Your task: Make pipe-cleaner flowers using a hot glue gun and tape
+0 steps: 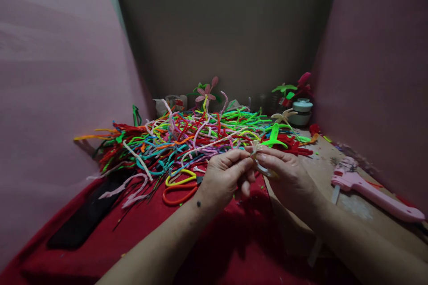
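Observation:
My left hand [230, 169] and my right hand [284, 171] meet above the front of the table, fingertips pinched together. Between them is a pale cream pipe cleaner piece [256, 147], its tufted end showing above the fingertips. A whitish loop [264, 170] hangs under the right fingers; whether it belongs to the same piece I cannot tell. Just behind the right hand lies a bright green pipe cleaner leaf shape [274, 138]. Scissors [180, 191] with yellow and red handles rest left of my left hand, their blades mostly hidden.
A large heap of coloured pipe cleaners [187, 133] spreads across the red cloth [150, 240]. At right lies a pink glue gun [371, 187] with a glue stick. A dark flat object [80, 222] is at left. Behind stand a pink flower [205, 93] and a lidded jar [302, 111].

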`<state>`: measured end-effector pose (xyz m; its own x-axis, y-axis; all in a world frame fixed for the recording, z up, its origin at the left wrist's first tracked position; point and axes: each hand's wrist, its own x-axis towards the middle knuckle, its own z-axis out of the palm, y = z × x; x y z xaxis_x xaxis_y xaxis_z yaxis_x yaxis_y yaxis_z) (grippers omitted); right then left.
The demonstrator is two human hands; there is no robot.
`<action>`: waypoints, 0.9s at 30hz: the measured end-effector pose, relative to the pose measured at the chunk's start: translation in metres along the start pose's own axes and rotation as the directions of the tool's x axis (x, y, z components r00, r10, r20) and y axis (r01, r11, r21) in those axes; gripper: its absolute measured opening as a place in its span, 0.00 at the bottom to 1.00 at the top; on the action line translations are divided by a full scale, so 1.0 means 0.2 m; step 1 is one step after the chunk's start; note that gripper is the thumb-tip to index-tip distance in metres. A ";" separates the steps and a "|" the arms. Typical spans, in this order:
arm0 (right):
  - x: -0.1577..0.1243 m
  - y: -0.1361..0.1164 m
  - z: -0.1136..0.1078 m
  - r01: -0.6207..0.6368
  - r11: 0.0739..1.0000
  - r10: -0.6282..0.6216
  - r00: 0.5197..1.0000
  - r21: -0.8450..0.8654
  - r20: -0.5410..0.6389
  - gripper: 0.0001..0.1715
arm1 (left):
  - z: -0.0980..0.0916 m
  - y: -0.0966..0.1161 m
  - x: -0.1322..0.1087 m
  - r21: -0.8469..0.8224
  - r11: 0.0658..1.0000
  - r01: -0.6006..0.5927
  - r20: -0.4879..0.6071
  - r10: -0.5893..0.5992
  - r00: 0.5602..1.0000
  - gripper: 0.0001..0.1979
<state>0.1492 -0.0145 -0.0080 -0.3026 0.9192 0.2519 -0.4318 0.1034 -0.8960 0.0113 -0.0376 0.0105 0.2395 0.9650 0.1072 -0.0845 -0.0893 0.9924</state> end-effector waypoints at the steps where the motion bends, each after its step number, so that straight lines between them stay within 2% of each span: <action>1: 0.00 0.00 0.00 -0.001 1.000 0.001 1.000 0.002 0.001 0.05 | 0.00 0.00 0.00 -0.018 1.000 0.000 0.010 0.000 1.000 0.10; 4: 0.00 -0.01 0.00 -0.010 1.000 0.010 1.000 0.010 0.013 0.08 | -0.01 -0.01 0.00 -0.093 0.996 0.015 0.053 -0.010 0.999 0.10; 8: 0.00 -0.01 -0.01 -0.050 0.999 0.048 0.996 0.019 0.071 0.04 | -0.03 -0.02 0.00 -0.156 0.987 0.049 0.114 -0.031 0.993 0.11; 11: 0.00 0.00 -0.02 -0.076 0.996 0.072 0.991 0.036 0.116 0.05 | -0.05 -0.01 0.01 -0.201 0.973 0.112 0.199 -0.072 0.977 0.11; 14: 0.01 0.01 -0.02 -0.025 0.999 0.024 0.997 0.024 0.068 0.07 | -0.05 -0.02 0.03 -0.226 0.962 0.154 0.265 -0.092 0.960 0.12; 16: 0.01 0.02 -0.02 0.003 1.000 -0.004 1.000 0.019 0.014 0.06 | -0.04 -0.02 0.03 -0.165 0.979 0.116 0.221 -0.078 0.972 0.12; 19: 0.01 0.03 -0.02 0.065 0.998 -0.064 0.996 0.019 -0.062 0.02 | -0.01 -0.04 0.02 0.043 0.999 -0.022 0.034 0.020 0.999 0.08; 21: 0.01 0.04 -0.02 0.096 0.995 -0.096 0.991 -0.004 -0.089 0.02 | 0.00 -0.05 0.02 0.209 0.971 -0.120 -0.078 0.139 0.987 0.07; 23: 0.01 0.04 -0.03 0.088 0.996 -0.090 0.992 -0.032 -0.083 0.03 | 0.01 -0.05 0.01 0.307 0.934 -0.181 -0.127 0.229 0.965 0.08; 25: 0.01 0.05 -0.03 0.067 0.997 -0.070 0.995 -0.043 -0.069 0.03 | 0.01 -0.05 0.01 0.286 0.944 -0.163 -0.133 0.208 0.969 0.08; 27: 0.01 0.05 -0.03 0.040 0.998 -0.043 0.997 -0.038 -0.065 0.04 | 0.00 -0.03 0.01 0.179 0.980 -0.085 -0.103 0.105 0.989 0.08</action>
<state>0.1496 -0.0090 -0.0192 -0.2279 0.9367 0.2658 -0.4110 0.1550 -0.8984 0.0128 -0.0350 0.0048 0.1283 0.9706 0.2036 0.0701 -0.2136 0.9744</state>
